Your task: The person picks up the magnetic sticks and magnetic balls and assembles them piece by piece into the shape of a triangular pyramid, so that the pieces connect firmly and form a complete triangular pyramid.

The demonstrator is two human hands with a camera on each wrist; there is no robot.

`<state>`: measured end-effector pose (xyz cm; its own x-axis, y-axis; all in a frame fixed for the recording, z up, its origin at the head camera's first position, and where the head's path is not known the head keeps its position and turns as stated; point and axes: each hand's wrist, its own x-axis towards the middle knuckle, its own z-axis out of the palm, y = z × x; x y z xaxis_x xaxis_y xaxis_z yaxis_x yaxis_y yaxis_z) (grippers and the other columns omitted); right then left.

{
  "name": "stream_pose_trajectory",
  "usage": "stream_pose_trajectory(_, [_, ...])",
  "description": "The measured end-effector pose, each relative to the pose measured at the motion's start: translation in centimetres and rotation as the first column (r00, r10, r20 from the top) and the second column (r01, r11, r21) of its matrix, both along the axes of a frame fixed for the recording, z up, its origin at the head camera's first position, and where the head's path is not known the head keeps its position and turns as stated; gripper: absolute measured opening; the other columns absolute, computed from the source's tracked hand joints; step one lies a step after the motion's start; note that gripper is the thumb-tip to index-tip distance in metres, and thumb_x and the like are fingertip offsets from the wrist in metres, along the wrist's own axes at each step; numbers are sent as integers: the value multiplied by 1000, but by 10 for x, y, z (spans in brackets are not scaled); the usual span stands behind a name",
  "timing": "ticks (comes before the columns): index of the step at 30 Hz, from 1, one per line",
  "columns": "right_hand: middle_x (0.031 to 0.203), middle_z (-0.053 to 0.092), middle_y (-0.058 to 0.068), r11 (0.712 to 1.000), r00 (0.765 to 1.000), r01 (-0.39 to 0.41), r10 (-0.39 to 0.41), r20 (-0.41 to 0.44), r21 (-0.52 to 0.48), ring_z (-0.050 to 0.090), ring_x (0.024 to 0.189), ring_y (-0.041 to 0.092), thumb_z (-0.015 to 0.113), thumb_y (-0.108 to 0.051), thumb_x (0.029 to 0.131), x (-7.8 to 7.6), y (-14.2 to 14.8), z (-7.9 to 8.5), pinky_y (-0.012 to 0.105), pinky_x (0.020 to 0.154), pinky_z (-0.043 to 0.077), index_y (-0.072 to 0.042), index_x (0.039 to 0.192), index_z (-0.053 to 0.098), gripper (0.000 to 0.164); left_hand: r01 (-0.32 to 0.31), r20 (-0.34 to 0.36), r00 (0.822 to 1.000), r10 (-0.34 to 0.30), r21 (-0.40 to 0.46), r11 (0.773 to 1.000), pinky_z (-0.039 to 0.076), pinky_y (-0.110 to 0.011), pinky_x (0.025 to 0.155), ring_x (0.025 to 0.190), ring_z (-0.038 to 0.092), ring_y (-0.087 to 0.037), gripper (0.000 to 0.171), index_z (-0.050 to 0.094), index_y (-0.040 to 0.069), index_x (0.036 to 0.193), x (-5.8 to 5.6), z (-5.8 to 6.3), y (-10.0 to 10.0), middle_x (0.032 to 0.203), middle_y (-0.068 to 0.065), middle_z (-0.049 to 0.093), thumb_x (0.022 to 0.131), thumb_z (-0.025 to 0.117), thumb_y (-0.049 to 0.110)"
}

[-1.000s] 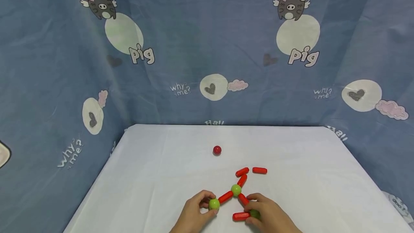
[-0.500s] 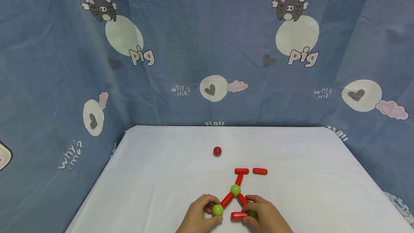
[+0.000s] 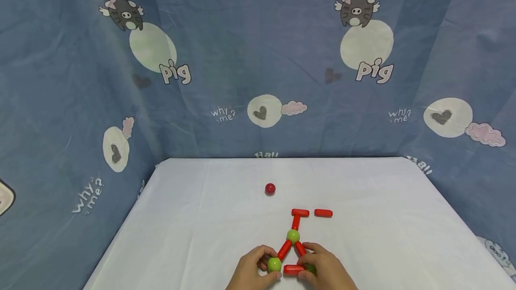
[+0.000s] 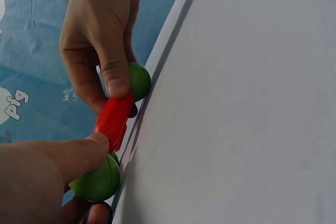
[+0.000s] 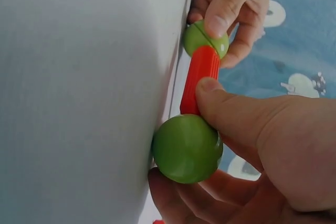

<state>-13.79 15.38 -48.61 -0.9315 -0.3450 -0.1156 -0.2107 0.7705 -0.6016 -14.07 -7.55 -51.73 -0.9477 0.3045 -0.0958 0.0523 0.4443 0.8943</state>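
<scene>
My left hand (image 3: 254, 270) pinches a green ball (image 4: 97, 179) between thumb and fingers. My right hand (image 3: 327, 266) grips another green ball (image 5: 187, 149), its thumb pressed on the red ribbed rod (image 5: 201, 74) attached there. In the wrist views this rod spans between the two balls, its free end right at the left one. Two more red rods slant up from the hands, a left rod (image 3: 284, 250) and a right rod (image 3: 300, 249), meeting at a top green ball (image 3: 293, 236). Together they outline a triangle. From the top ball a further red rod (image 3: 296, 222) points away.
A crosswise red rod (image 3: 300, 212) lies at the tip of the outward one, with a loose red rod (image 3: 323, 213) to its right. Farther back sits a small red ball (image 3: 270, 189). The white table (image 3: 193, 218) meets a blue patterned curtain (image 3: 225, 66) behind.
My left hand has brought its ball right and nearer, toward the bottom rod; my right hand shifted slightly left. The rod beyond the top ball swung left, and the crosswise rod turned level.
</scene>
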Motion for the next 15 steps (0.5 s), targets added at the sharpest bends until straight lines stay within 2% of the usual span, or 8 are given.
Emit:
stream_pose_trajectory(4, [129,65,15,1000,1000,-10,10,-24,7,65,108,33,86,-28,79,1,-1,-1,56,91,56,-17,93,80,18,11,-4,1000,-11,10,1000,44,-17,65,73,51,-2,33,68,15,107,1,0,0,90,5,62,80,87,19])
stream_pose_trajectory(15, [132,63,16,1000,1000,5,-5,-4,3,65,110,35,87,-25,78,2,-4,0,57,90,56,-17,90,79,16,14,-3,1000,-14,-4,1000,44,-18,65,74,51,-2,34,67,15,107,1,1,1,90,5,61,80,87,18])
